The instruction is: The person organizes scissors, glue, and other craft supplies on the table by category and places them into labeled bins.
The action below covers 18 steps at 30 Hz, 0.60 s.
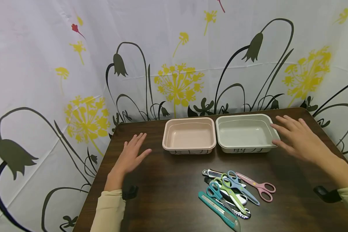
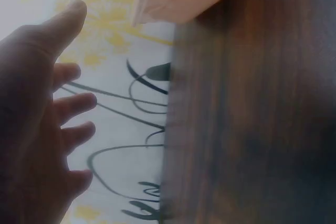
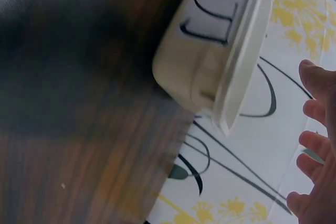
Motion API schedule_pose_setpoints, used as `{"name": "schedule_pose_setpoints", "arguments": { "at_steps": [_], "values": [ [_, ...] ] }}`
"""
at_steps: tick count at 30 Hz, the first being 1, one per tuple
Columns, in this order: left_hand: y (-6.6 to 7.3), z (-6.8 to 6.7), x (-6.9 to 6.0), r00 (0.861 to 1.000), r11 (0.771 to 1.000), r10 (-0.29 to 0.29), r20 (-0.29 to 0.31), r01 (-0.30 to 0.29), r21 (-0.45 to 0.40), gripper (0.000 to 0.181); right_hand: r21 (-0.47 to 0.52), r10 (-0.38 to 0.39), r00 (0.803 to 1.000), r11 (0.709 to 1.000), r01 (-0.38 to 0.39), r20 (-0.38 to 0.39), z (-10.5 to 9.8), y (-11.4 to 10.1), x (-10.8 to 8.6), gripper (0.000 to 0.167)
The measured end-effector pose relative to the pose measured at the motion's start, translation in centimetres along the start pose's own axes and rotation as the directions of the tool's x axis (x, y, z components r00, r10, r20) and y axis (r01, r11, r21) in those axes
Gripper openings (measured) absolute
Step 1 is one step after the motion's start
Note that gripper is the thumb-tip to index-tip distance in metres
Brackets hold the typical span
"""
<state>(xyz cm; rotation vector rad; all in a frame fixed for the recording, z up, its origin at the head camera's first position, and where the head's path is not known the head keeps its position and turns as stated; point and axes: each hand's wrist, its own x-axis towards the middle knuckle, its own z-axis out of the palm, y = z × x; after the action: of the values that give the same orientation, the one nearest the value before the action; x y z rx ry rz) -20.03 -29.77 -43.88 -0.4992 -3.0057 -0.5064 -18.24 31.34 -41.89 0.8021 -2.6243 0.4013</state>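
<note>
My left hand (image 1: 129,156) hovers over the left side of the brown table, fingers extended and thumb out, holding nothing. To its right stands a pink plastic tub (image 1: 189,133). Beside that is a pale grey-green tub (image 1: 245,132), its right end next to my right hand (image 1: 300,138). That hand is spread and holds nothing; in the right wrist view its fingers are apart from the tub (image 3: 205,56). Nearer me lies a pile with pink scissors (image 1: 264,187), blue scissors (image 1: 235,183), green scissors (image 1: 233,197), teal scissors (image 1: 214,190) and a teal utility knife (image 1: 218,210).
A silver box cutter (image 1: 213,174) and partly hidden black-and-white cutters (image 1: 243,212) lie within the pile. Paper labels with dark writing are on the tubs' fronts. Behind the table (image 1: 162,193) hangs a white curtain (image 1: 174,32) with printed flowers.
</note>
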Motion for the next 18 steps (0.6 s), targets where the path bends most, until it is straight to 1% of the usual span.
{"name": "schedule_pose_setpoints", "arguments": {
  "at_steps": [4,7,11,14,18],
  "values": [
    [0.0,1.4,0.1,1.0,0.999,0.0,-0.006,0.0,-0.042,0.075,0.002,-0.057,0.997,0.998,0.058,-0.047,1.2,-1.0,-0.6,0.059],
    [-0.1,2.4,0.1,1.0,0.997,-0.003,0.001,0.003,-0.078,0.074,0.003,-0.087,0.994,0.996,0.088,-0.07,2.2,-1.9,-1.2,0.055],
    [0.1,3.4,0.2,1.0,0.992,-0.009,0.009,0.01,-0.128,0.073,0.013,-0.088,0.992,0.996,0.09,-0.089,3.4,-3.5,-1.8,0.05],
    [0.4,4.0,0.6,1.0,0.987,-0.012,0.009,0.013,-0.162,0.072,0.018,-0.08,0.992,0.996,0.082,-0.093,4.4,-4.9,-2.2,0.047],
    [0.9,4.6,1.2,1.0,0.979,-0.018,0.019,0.021,-0.203,0.071,0.032,-0.055,0.997,0.998,0.057,-0.06,5.8,-7.1,-3.0,0.039]
  ]
}}
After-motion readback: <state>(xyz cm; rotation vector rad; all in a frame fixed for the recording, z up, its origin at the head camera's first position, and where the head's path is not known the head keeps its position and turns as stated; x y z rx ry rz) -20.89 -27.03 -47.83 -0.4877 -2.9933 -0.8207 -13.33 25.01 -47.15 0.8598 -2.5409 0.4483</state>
